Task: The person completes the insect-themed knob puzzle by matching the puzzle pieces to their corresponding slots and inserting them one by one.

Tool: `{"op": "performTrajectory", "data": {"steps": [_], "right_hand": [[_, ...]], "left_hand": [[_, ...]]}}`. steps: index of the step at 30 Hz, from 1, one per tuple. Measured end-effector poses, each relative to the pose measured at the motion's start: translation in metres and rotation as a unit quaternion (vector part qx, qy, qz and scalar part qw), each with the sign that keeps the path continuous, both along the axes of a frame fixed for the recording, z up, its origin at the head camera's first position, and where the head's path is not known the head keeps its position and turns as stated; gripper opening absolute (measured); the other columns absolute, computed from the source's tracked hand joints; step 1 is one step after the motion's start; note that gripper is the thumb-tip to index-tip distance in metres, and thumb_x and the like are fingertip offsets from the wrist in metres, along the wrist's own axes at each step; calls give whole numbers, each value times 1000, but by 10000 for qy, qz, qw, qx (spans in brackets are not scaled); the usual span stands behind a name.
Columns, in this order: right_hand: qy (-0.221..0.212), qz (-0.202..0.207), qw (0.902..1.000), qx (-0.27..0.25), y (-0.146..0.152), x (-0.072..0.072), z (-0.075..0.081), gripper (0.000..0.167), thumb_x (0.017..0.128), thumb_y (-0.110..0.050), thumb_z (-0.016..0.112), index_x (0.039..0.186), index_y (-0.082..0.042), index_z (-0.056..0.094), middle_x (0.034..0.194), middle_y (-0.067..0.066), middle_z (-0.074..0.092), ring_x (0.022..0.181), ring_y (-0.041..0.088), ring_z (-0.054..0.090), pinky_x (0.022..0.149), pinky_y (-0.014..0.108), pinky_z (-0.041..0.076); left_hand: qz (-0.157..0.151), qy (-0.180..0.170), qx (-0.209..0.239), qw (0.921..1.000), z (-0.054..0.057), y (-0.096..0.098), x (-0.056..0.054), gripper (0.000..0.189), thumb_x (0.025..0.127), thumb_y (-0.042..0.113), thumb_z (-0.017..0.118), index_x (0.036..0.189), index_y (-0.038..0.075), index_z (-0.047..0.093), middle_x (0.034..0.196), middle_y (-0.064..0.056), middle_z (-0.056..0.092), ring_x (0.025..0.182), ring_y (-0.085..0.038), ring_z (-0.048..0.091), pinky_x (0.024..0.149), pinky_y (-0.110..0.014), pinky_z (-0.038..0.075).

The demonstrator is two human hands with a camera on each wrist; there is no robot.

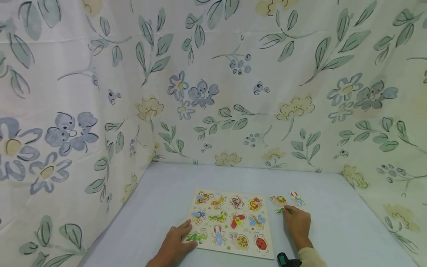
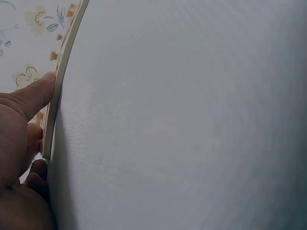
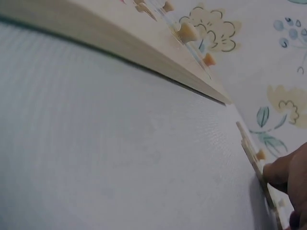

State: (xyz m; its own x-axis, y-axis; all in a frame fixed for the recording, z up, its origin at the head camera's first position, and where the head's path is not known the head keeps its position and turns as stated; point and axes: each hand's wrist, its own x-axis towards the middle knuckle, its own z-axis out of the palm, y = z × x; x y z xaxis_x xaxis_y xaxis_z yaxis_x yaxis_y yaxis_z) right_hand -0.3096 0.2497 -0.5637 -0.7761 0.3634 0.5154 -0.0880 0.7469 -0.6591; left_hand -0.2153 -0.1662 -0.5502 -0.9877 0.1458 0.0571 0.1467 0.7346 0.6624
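Observation:
A wooden knob puzzle board (image 1: 230, 252) with rows of colourful insect pictures lies on the table. My left hand (image 1: 175, 241) rests at its lower left corner, the fingers along the left edge and the thumb by the green grasshopper picture. In the left wrist view, fingertips (image 2: 45, 84) touch the board's side. Right of the board, my right hand (image 1: 298, 222) pinches a small green puzzle piece (image 1: 279, 211), partly hidden by the fingers. Just beyond it lie a snail piece (image 1: 278, 200) and a blue stag beetle piece (image 1: 297, 198). The right wrist view shows the thumb (image 3: 278, 173) beside a knobbed piece.
A white table (image 1: 166, 178) lies under everything. Floral cloth (image 1: 233, 141) hangs at the back and both sides. A black device with a small green screen (image 1: 283, 259) sits at the right wrist, near the board's lower right corner.

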Motion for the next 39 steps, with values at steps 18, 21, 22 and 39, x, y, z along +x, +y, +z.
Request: {"op": "performTrajectory", "data": {"steps": [18,21,22,39], "right_hand": [[705,256,9965,-356,-38,26,27,11,75,2,78,85,-3,77,81,12,72,81,31,63,69,43,38],[769,315,9958,-384,-52,34,32,12,75,1,79,85,-4,77,81,10,72,79,30,59,66,40,37],[789,349,9954,-418,-56,36,34,12,75,1,79,86,-4,77,81,9,72,78,28,57,64,39,36],[612,915,9919,-638,-115,69,54,13,77,-2,80,85,-12,78,87,-5,73,76,20,48,61,33,34]], "left_hand": [[64,54,161,9998,1,1,4,70,76,44,78,129,2,60,144,-5,47,111,-27,49,91,-47,41],[88,34,224,9997,2,1,4,70,76,43,78,129,2,60,144,-6,47,112,-29,48,92,-49,40],[92,44,246,9996,2,1,5,69,76,42,78,128,1,60,144,-6,47,114,-31,48,94,-50,39],[151,33,369,9992,1,1,5,67,76,39,79,128,1,60,144,-8,47,129,-49,34,100,-63,26]]}}
